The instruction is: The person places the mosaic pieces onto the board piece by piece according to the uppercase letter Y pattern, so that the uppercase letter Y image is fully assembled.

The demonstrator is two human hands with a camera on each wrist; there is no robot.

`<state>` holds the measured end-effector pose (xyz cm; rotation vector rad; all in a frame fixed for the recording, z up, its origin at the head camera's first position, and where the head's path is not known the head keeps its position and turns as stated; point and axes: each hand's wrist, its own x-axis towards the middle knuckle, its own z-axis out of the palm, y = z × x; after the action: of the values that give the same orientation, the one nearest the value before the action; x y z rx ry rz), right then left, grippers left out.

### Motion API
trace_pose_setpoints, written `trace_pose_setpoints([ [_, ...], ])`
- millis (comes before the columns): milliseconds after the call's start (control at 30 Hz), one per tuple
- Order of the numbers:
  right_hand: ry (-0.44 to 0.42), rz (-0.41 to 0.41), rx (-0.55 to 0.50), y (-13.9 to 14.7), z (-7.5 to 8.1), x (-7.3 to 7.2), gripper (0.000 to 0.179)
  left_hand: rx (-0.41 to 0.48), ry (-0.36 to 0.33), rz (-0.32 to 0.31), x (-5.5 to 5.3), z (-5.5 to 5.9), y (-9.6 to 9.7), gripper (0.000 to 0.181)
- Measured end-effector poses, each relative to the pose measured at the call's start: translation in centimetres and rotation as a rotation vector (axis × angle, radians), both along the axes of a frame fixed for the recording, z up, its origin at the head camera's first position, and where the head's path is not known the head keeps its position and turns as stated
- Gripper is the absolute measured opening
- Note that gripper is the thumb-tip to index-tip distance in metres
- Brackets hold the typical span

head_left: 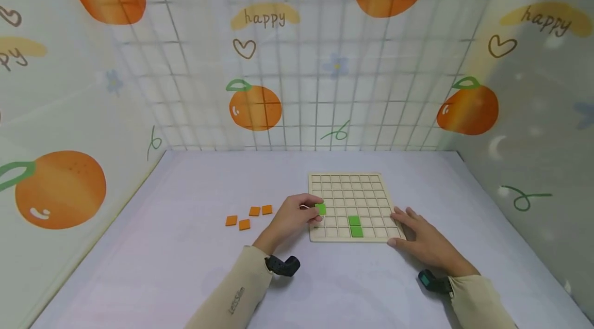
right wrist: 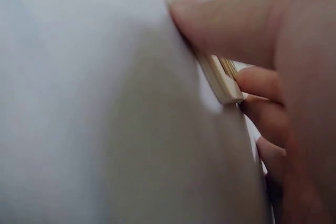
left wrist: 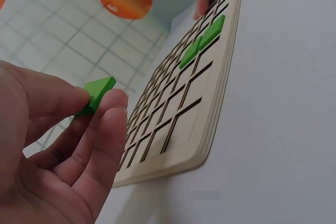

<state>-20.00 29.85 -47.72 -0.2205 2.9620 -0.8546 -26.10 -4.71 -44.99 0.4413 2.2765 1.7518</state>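
My left hand [head_left: 296, 213] pinches a green square tile [head_left: 321, 209] between thumb and fingertips, over the left side of a wooden grid board [head_left: 352, 240]. In the left wrist view the pinched tile [left wrist: 98, 92] is tilted and partly covered by the fingers. Two other green tiles lie in neighbouring cells near the board's front, a rear one [head_left: 354, 220] and a front one [head_left: 356, 232]. Around the board's front right corner rests my right hand [head_left: 424, 240], thumb at the front edge and relaxed fingers along the right side. The right wrist view shows the thumb [right wrist: 226, 22] against the rim.
Several orange square tiles [head_left: 244, 224] lie on the white table [head_left: 162, 257], left of my left hand. A grid-patterned curtain [head_left: 301, 71] with printed oranges stands behind the table, with similar sheets at both sides. Each wrist wears a black band [head_left: 283, 266].
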Motion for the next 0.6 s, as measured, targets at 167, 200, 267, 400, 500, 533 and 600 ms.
trace_pose_setpoints([
  [167,0.034,0.029,0.004,0.1,-0.4,0.0,0.09,0.033,-0.039,-0.004,-0.2,-0.3,1.1,0.022],
  [200,0.037,0.032,0.0,0.1,-0.5,0.0,0.089,0.037,-0.049,-0.001,-0.3,-0.3,1.3,0.022],
  [267,0.036,0.026,-0.006,0.1,-0.4,0.0,0.09,0.045,-0.063,0.0,-0.4,-0.2,1.8,0.022],
  [400,0.022,0.011,-0.009,-0.1,-0.2,-0.1,0.092,0.039,-0.062,-0.016,-0.8,0.1,2.8,0.025],
  [500,0.025,0.013,-0.005,-0.1,0.0,0.0,0.091,0.012,-0.049,-0.031,-1.0,0.4,3.4,0.025],
  [533,0.025,0.014,-0.005,-0.1,0.0,0.0,0.091,0.003,-0.046,-0.034,-1.0,0.4,3.6,0.025],
  [600,0.032,0.021,0.0,0.0,0.1,0.1,0.089,-0.018,-0.041,-0.035,-1.1,0.5,4.1,0.025],
])
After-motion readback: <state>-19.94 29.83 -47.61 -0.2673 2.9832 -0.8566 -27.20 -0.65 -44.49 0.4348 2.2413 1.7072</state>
